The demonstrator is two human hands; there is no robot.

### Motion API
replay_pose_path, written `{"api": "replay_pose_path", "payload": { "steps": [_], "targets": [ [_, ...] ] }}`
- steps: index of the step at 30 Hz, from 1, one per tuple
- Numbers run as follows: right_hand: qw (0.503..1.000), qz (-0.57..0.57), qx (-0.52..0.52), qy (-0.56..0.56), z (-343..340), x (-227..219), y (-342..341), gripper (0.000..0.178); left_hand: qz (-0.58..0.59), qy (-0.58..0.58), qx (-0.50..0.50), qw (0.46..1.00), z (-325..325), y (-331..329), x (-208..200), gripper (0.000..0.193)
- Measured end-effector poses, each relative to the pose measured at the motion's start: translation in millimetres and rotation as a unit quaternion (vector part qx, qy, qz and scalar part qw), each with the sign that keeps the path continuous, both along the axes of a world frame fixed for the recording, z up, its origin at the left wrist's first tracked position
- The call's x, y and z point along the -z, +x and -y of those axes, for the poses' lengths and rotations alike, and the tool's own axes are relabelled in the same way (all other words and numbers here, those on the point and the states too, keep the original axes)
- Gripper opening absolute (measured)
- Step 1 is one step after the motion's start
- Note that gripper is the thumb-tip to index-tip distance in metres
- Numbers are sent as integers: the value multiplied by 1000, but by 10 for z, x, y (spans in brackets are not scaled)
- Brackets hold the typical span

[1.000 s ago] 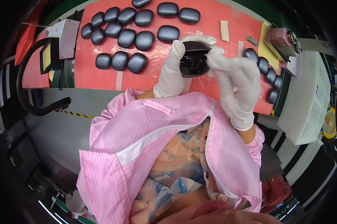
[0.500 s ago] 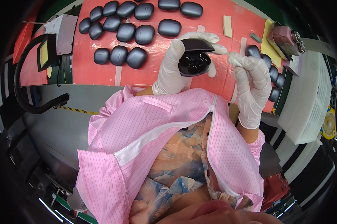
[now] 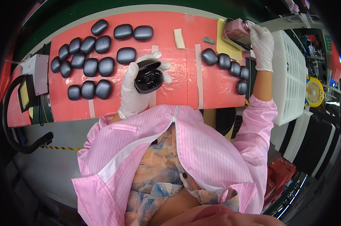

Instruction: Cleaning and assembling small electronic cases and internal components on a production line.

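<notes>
My gloved left hand [image 3: 134, 84] is closed around a glossy black-lined earbud charging case [image 3: 149, 81]. The case's lid is raised, and its inner cavities face up toward me. At the far right, my gloved right hand [image 3: 261, 43] reaches to the metal top of a pink bottle [image 3: 236, 32]. Its fingers are bent and close together against that top; anything between the fingertips is hidden. Several closed dark grey earbud cases [image 3: 88, 89] lie in rows on the pink mat [image 3: 170, 90] left of my left hand. More grey cases [image 3: 224, 61] sit in a curved row on the right.
A whitish strip [image 3: 179, 38] and a small green block [image 3: 208, 40] lie toward the back. Yellow paper [image 3: 231, 52] is beside the bottle. White slatted crates [image 3: 289, 75] stand right of the table, near a yellow fan [image 3: 314, 91]. A black flexible hose [image 3: 8, 124] curves at the left.
My right hand has gone from beside the open case to the pink bottle at the far right. My left hand still holds the open case. The view has shifted rightward.
</notes>
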State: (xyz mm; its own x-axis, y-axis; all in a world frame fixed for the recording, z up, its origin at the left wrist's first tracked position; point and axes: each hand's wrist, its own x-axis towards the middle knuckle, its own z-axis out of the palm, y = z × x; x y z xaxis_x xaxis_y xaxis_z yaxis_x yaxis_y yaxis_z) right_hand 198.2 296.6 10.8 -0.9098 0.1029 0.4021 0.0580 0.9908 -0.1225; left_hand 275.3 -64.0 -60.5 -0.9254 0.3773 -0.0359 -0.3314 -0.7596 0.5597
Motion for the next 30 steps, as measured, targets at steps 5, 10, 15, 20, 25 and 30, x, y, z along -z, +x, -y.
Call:
{"api": "replay_pose_path", "payload": {
  "steps": [5, 10, 15, 20, 25, 30],
  "targets": [
    [960, -73, -65, -263, 786, -233, 328, 22, 7, -13, -24, 1000, -35, -21, -143, 58],
    [898, -20, -429, -100, 2152, 4, 792, 31, 36, -103, -82, 991, -105, 46, -114, 60],
    [953, 21, -301, -26, 2289, 84, 966, 29, -41, -114, -118, 986, -29, 100, -66, 61],
    [928, 0, -319, -195, 2515, 180, 1024, 24, -148, -222, -218, 939, -71, 54, 27, 71],
    [824, 148, -378, -396, 2393, 63, 1015, 14, -73, -52, -122, 988, -18, 92, 29, 68],
    [771, 175, -300, -534, 2121, 115, 1168, 16, -62, -30, -89, 994, 76, -4, -148, 73]
  ]
}}
